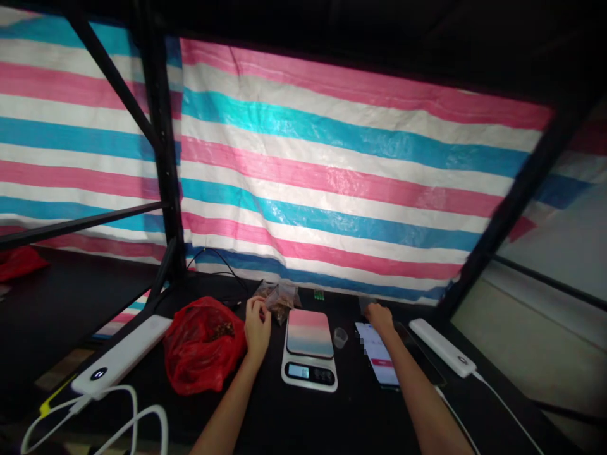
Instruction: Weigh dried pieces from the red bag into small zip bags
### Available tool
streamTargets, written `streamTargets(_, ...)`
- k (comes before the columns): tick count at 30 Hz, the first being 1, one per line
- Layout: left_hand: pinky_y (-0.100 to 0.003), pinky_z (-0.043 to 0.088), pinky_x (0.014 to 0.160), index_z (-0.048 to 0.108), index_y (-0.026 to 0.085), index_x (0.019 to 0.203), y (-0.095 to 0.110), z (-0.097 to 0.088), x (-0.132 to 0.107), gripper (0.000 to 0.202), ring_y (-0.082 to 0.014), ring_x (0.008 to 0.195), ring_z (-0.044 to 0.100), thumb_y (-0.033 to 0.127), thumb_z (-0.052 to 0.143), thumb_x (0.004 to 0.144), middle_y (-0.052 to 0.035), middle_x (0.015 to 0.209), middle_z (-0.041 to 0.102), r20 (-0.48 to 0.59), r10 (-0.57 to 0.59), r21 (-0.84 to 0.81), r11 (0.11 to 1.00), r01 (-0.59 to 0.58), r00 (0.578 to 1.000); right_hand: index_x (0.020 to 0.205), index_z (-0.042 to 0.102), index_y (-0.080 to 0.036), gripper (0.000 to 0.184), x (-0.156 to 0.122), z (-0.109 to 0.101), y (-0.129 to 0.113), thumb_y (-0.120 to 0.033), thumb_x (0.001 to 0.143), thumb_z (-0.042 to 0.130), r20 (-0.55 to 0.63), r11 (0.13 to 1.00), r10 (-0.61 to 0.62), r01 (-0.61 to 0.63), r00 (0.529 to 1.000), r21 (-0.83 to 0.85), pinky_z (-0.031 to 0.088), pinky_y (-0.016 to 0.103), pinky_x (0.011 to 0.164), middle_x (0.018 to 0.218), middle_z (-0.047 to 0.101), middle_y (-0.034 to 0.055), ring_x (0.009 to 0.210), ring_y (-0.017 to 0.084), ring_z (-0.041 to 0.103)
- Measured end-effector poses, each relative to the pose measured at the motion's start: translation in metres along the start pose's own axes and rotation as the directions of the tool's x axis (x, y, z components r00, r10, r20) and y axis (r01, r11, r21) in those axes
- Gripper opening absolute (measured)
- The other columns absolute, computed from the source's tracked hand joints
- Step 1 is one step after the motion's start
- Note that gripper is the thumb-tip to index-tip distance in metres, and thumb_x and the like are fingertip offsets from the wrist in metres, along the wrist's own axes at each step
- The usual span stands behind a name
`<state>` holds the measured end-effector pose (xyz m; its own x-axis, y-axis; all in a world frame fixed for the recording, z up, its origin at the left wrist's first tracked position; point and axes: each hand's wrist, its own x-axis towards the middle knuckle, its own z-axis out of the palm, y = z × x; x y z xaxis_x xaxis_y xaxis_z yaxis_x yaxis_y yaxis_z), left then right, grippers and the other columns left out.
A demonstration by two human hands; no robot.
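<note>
My left hand (257, 325) rests between a red plastic bag and some clear plastic bags (283, 302) with brown contents. Its fingers are loosely bent and apart, beside the clear bags; I see nothing gripped in it. The red bag (202, 354) stands with its mouth open, and brown bits show inside. My right hand (380, 318) reaches over the far end of a lit phone (377, 357), its fingers closed at a small clear plastic bag (365, 303). Between my hands is a white kitchen scale (310, 351) with a lit display. A small clear cup (340, 338) stands right of it.
White power banks lie at the left (121, 357) and right (443, 347), with white cables (135, 414) running off. A dark device (420, 354) is beside my right forearm. Green batteries (319, 294) lie at the back. Black frame posts (165, 158) and a striped sheet (332, 170) bound the table.
</note>
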<state>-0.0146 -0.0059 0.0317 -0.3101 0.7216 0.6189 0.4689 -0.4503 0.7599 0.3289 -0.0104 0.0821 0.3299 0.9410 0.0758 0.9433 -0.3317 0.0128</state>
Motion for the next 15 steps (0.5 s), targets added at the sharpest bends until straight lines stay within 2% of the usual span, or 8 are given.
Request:
streamTargets(2, -0.026, 0.045, 0.063, 0.046, 0.019, 0.069, -0.001, 0.0, 0.001, 0.01, -0.0172, 0.085, 0.053, 0.012, 0.041, 0.075, -0.005, 0.096, 0.05, -0.009, -0.007, -0.004, 1.0, 0.007, 1.0, 0.082, 0.069, -0.015, 0.018, 0.001, -0.002, -0.002, -0.015, 0.079, 0.051, -0.044, 1.0, -0.003, 0.003, 0.999, 0.012, 0.041, 0.034, 0.077, 0.091, 0.068, 0.0151, 0.091, 0.026, 0.063)
streamTargets(4, -0.026, 0.045, 0.061, 0.047, 0.019, 0.071, -0.001, 0.002, 0.003, 0.009, -0.0175, 0.084, 0.054, 0.015, 0.041, 0.077, -0.0053, 0.096, 0.05, -0.022, -0.01, -0.03, 1.0, 0.01, 1.0, 0.088, 0.069, -0.019, 0.022, 0.003, -0.005, -0.01, -0.021, 0.083, 0.048, -0.11, 0.999, -0.004, 0.009, 0.994, 0.042, 0.043, 0.033, 0.077, 0.092, 0.069, 0.0116, 0.09, 0.025, 0.063)
streamTargets(6, -0.027, 0.047, 0.059, 0.049, 0.019, 0.079, 0.0, 0.004, 0.003, 0.006, -0.0182, 0.085, 0.054, 0.02, 0.044, 0.078, -0.0068, 0.1, 0.049, -0.066, -0.003, -0.068, 0.998, -0.001, 0.998, 0.095, 0.068, -0.022, 0.026, 0.0, -0.011, -0.029, -0.029, 0.086, 0.044, -0.237, 0.985, 0.003, 0.039, 0.971, 0.171, 0.045, 0.031, 0.076, 0.092, 0.069, 0.0088, 0.088, 0.023, 0.064)
streamTargets(7, -0.028, 0.048, 0.06, 0.05, 0.018, 0.085, 0.002, 0.005, 0.002, 0.009, -0.0187, 0.085, 0.054, 0.022, 0.046, 0.078, -0.0077, 0.102, 0.048, -0.096, 0.007, -0.08, 0.997, -0.015, 0.995, 0.095, 0.068, -0.022, 0.028, -0.005, -0.014, -0.043, -0.033, 0.086, 0.043, -0.325, 0.954, 0.011, 0.088, 0.946, 0.286, 0.045, 0.03, 0.074, 0.09, 0.07, 0.0081, 0.085, 0.022, 0.065)
streamTargets(9, -0.029, 0.049, 0.063, 0.051, 0.019, 0.091, 0.006, 0.006, -0.003, 0.015, -0.019, 0.084, 0.055, 0.024, 0.048, 0.077, -0.0078, 0.1, 0.049, -0.099, 0.053, -0.083, 0.995, -0.061, 0.994, 0.084, 0.07, -0.022, 0.028, -0.02, -0.019, -0.082, -0.039, 0.081, 0.048, -0.463, 0.819, -0.002, 0.267, 0.886, 0.507, 0.047, 0.031, 0.069, 0.078, 0.07, 0.0074, 0.074, 0.023, 0.066)
streamTargets(11, -0.03, 0.049, 0.065, 0.054, 0.02, 0.084, 0.011, 0.005, -0.009, 0.01, -0.0181, 0.079, 0.056, 0.024, 0.047, 0.079, -0.0057, 0.09, 0.051, 0.003, 0.127, -0.08, 0.989, -0.127, 0.992, 0.078, 0.07, -0.023, 0.026, -0.04, -0.019, -0.128, -0.041, 0.079, 0.052, -0.541, 0.628, -0.074, 0.46, 0.838, 0.628, 0.048, 0.031, 0.066, 0.074, 0.07, 0.0056, 0.068, 0.023, 0.065)
streamTargets(13, -0.029, 0.049, 0.065, 0.055, 0.021, 0.079, 0.014, 0.003, -0.014, 0.009, -0.0176, 0.075, 0.056, 0.022, 0.046, 0.079, -0.004, 0.082, 0.053, 0.13, 0.204, -0.074, 0.978, -0.195, 0.97, 0.075, 0.07, -0.023, 0.024, -0.059, -0.012, -0.172, -0.041, 0.077, 0.054, -0.528, 0.424, -0.121, 0.525, 0.841, 0.738, 0.049, 0.03, 0.061, 0.07, 0.069, 0.0042, 0.063, 0.022, 0.064)
streamTargets(15, -0.03, 0.05, 0.067, 0.057, 0.023, 0.082, 0.014, -0.001, -0.016, 0.01, -0.0186, 0.078, 0.057, 0.022, 0.048, 0.077, -0.0041, 0.081, 0.056, 0.212, 0.257, -0.046, 0.966, -0.253, 0.943, 0.073, 0.069, -0.022, 0.026, -0.074, -0.001, -0.205, -0.043, 0.077, 0.055, -0.494, 0.208, -0.154, 0.517, 0.856, 0.831, 0.05, 0.03, 0.06, 0.071, 0.069, 0.0048, 0.066, 0.023, 0.065)
